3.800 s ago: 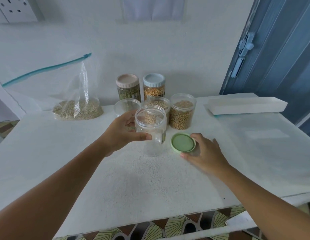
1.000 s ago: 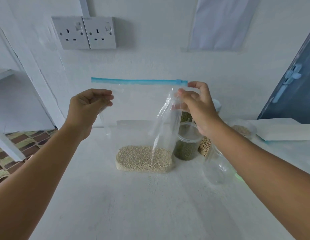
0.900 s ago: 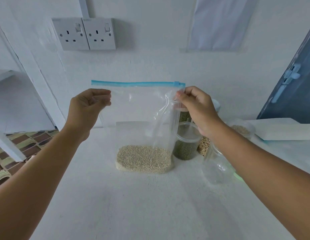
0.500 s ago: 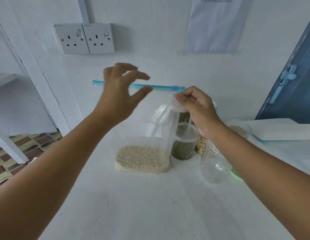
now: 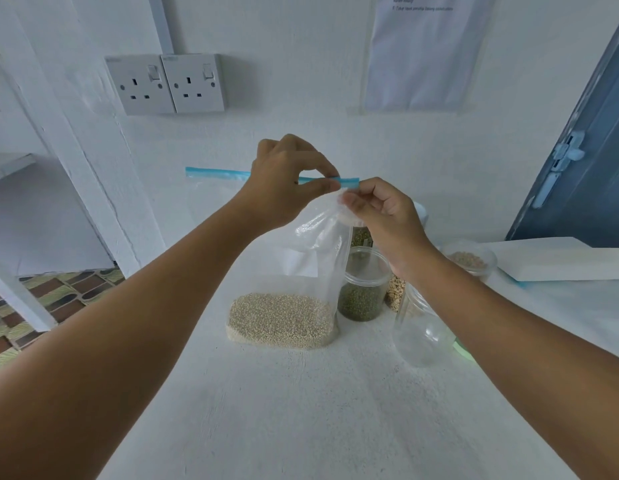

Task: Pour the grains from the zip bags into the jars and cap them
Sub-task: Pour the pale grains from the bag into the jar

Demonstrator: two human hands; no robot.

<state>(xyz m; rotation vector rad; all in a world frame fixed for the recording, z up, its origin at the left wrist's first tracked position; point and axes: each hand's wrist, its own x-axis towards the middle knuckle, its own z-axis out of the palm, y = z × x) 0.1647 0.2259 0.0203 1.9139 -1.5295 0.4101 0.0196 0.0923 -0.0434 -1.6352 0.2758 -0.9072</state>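
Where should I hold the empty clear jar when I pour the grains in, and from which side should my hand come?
Grip the empty jar around its straight wall, below the open mouth, coming from the right: it stands upright, and the jar of green beans and the zip bag crowd its left. Leave the mouth uncovered.

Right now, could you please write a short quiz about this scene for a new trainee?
1. True or false: the zip bag stands on the table.
2. Which hand pinches the blue zip strip? A) left hand B) right hand
3. What is inside the clear jar nearest the right forearm?

Key: 1 true. 2 A. 3 nothing; it looks empty.
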